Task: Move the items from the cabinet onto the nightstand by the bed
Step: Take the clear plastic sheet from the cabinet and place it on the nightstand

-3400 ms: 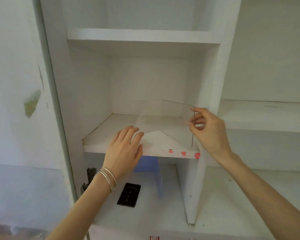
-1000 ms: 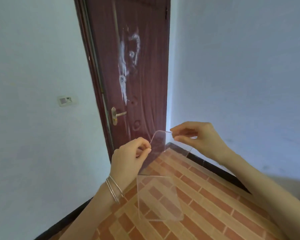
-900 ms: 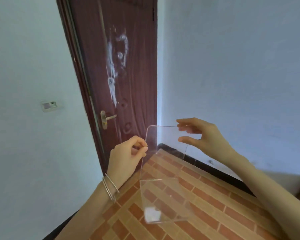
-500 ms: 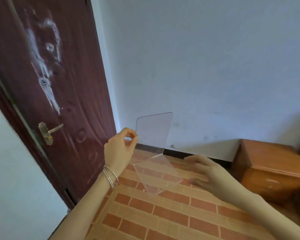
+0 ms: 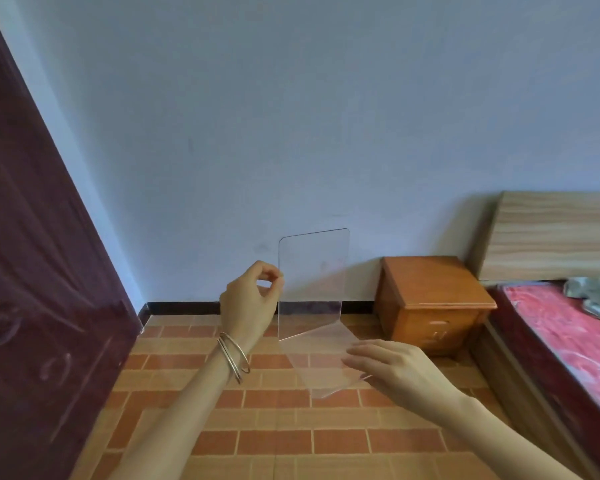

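Nightstand (image 5: pixel 430 299) between wall (image 5: pixel 291 116) and bed (image 5: pixel 561 334), door (image 5: pixel 32 254) far left

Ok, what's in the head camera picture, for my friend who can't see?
Two hands hold a clear bent stand over a brick floor: the left hand pinches its upright panel, the right hand touches its base with flat fingers. Ahead, a wooden nightstand sits beside a bed.

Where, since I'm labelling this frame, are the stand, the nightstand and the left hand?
stand (image 5: pixel 312 271): head view, on its upright panel.
nightstand (image 5: pixel 433 282): head view, on its top.
left hand (image 5: pixel 246 303): head view, on the back of the hand.
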{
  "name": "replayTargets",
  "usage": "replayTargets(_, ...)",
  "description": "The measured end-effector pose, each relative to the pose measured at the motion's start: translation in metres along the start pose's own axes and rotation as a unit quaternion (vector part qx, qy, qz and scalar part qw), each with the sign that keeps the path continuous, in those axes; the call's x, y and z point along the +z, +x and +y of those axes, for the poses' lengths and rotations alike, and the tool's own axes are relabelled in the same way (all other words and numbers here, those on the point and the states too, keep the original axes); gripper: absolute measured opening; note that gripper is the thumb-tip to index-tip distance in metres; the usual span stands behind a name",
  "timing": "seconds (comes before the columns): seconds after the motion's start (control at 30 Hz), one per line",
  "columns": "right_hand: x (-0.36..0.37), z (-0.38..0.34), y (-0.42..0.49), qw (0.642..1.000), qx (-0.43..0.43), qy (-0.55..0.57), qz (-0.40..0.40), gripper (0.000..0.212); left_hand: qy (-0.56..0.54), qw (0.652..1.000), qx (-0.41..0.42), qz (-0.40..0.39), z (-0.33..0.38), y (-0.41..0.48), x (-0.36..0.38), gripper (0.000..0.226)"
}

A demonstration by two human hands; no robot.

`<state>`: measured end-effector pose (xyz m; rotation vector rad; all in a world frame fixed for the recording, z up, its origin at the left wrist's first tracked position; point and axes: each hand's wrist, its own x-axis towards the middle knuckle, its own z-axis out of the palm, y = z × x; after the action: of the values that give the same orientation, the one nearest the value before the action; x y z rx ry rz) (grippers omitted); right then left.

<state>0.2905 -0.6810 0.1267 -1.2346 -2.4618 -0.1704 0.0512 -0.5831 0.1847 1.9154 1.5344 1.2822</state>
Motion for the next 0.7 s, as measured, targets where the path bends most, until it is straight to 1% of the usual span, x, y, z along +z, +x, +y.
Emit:
replayTargets(0.07, 0.0, 0.027, -0.004, 1.0, 0.006, 0.001, 0.023, 0.025, -0.001, 1.0, 0.003, -0.004, 0.006, 0.017, 0.024, 0.011)
replayTargets(0.13, -0.006, 0.055, -0.007, 0.998, 0.018, 0.015, 0.058, 0.025, -0.007, 1.0, -0.008, -0.019, 0.01, 0.037, 0.049, 0.011)
replayTargets(0.2, -0.012, 0.084, -0.009, 0.995, 0.043, 0.028, 0.081, 0.02, -0.01, 0.998, -0.022, -0.057, 0.01, 0.06, 0.078, 0.009)
replayTargets(0.27, -0.017, 0.111, -0.011, 0.994, 0.07, 0.039, 0.073, 0.02, 0.009, 0.995, -0.028, -0.099, 0.009, 0.08, 0.108, 0.004)
replayTargets(0.3, -0.019, 0.125, -0.013, 0.994, 0.08, 0.037, 0.065, 0.019, 0.029, 0.993, -0.025, -0.114, 0.01, 0.087, 0.122, 0.006)
replayTargets(0.33, -0.02, 0.139, -0.015, 0.994, 0.088, 0.034, 0.056, 0.017, 0.051, 0.991, -0.013, -0.122, 0.012, 0.092, 0.136, 0.012)
replayTargets(0.4, -0.02, 0.166, -0.021, 0.991, 0.115, 0.041, 0.046, 0.021, 0.068, 0.989, 0.033, -0.126, 0.018, 0.097, 0.161, 0.018)
replayTargets(0.47, -0.019, 0.19, -0.026, 0.986, 0.152, 0.042, 0.049, 0.019, 0.043, 0.982, 0.087, -0.16, 0.031, 0.093, 0.183, 0.015)
replayTargets(0.53, -0.019, 0.21, -0.029, 0.982, 0.18, 0.037, 0.053, 0.015, 0.004, 0.96, 0.135, -0.244, 0.044, 0.084, 0.205, 0.01)
replayTargets(0.57, -0.018, 0.219, -0.03, 0.979, 0.192, 0.04, 0.052, 0.017, -0.018, 0.947, 0.152, -0.283, 0.05, 0.079, 0.215, 0.01)
replayTargets(0.63, -0.016, 0.236, -0.028, 0.974, 0.215, 0.037, 0.053, 0.022, -0.071, 0.928, 0.159, -0.328, 0.057, 0.076, 0.235, 0.013)
replayTargets(0.7, -0.013, 0.254, -0.022, 0.97, 0.236, 0.034, 0.056, 0.017, -0.106, 0.922, 0.146, -0.343, 0.057, 0.085, 0.255, 0.016)
